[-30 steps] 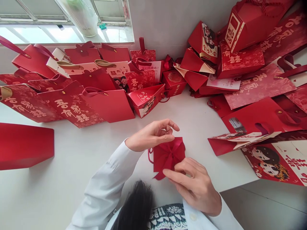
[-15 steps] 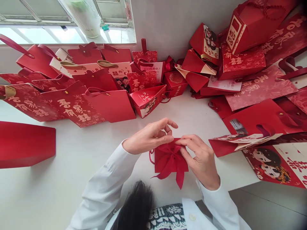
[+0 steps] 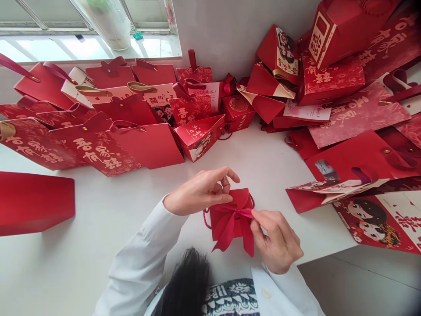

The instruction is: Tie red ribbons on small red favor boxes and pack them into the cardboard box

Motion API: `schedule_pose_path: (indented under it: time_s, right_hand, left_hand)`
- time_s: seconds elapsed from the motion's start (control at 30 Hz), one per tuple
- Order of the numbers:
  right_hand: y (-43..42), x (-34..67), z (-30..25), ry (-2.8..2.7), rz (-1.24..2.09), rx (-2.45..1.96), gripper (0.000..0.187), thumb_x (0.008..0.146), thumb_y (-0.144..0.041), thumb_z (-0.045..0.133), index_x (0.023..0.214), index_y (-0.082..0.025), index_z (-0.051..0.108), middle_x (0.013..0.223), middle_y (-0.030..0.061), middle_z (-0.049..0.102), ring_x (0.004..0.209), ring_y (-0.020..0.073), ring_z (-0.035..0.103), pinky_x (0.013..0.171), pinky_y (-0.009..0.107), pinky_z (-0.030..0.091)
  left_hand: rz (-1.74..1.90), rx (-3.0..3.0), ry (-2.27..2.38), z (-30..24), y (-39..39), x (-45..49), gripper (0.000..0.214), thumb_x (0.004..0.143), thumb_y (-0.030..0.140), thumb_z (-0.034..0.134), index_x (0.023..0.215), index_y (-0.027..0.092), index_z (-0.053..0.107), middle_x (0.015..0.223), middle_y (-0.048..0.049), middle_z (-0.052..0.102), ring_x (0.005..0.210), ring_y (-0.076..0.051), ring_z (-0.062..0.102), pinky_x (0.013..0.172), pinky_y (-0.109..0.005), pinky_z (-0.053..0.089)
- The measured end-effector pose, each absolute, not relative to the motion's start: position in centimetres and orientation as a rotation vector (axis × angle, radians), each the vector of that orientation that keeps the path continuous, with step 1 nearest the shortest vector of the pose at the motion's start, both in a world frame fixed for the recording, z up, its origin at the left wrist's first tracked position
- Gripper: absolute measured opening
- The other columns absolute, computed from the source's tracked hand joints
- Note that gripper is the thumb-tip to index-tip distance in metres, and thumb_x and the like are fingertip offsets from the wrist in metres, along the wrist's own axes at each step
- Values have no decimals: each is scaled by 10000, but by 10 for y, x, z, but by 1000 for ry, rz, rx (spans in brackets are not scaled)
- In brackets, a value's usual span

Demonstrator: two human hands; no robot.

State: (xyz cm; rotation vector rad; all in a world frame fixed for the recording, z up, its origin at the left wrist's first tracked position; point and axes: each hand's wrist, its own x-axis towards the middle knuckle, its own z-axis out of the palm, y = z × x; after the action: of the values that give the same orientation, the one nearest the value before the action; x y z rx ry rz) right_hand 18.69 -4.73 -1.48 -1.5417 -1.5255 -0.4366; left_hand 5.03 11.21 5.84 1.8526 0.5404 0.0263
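Ribbon [image 3: 235, 212], red and satiny, pulls taut toward 3 o'clock across a small red gift bag [image 3: 221, 221] on the white desk [image 3: 82, 267]. Its long axis lies level, its end pinched by the fingers [image 3: 258, 218] of the right hand [image 3: 278, 241]. The left hand [image 3: 197, 192], at 9 o'clock and farther from that end, curls narrow at the bag's top; whether it grips, I cannot tell.

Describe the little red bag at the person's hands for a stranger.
On the white table, below the piles of red gift bags, look between the left hand and right hand. That small bag sits apart, wrapped in red ribbon the right hand pinches.
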Motion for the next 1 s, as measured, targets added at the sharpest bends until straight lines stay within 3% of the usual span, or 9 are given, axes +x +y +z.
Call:
schedule_pose_path:
  time_s: [0.33, 0.67, 0.77, 0.87, 1.0]
  right_hand:
    - [-54, 186, -16, -1548, -381, -1499, 349, 769, 35, 593, 997, -224, 643, 676, 12, 598, 576, 142, 580, 480, 236, 455]
    - [-61, 188, -12, -1624, -391, -1517, 315, 773, 50, 578, 943, -209, 632, 669, 7, 576, 563, 123, 550, 473, 225, 415]
    - [-62, 196, -1, -1682, -175, -1529, 275, 808, 12, 535, 948, -210, 616, 744, 22, 582, 635, 132, 559, 542, 243, 448]
    - [-58, 207, 13, -1676, 168, -1454, 213, 838, -117, 516, 1018, -201, 592, 885, 62, 571, 794, 189, 555, 680, 338, 481]
    - [-45, 211, 26, -1743, 314, -1409, 204, 864, -167, 488, 1017, -211, 615, 928, 63, 554, 879, 218, 486, 770, 404, 446]
  left_hand:
    - [43, 1924, 607, 61, 109, 54, 143, 787, 152, 550, 925, 177, 518, 626, 73, 417, 505, -51, 408, 477, -165, 314]
    - [10, 1962, 647, 60, 107, 54, 157, 778, 130, 552, 918, 182, 503, 708, 58, 464, 501, -45, 413, 449, -161, 309]
    - [36, 1975, 617, 62, 107, 54, 145, 792, 151, 557, 923, 179, 502, 732, 52, 467, 510, -43, 407, 467, -163, 318]
    - [78, 1994, 585, 64, 107, 54, 129, 817, 150, 523, 942, 176, 506, 722, 50, 465, 519, -48, 391, 486, -169, 318]
    - [87, 2008, 571, 65, 108, 53, 147, 823, 114, 483, 953, 176, 508, 708, 54, 464, 516, -49, 367, 493, -171, 309]
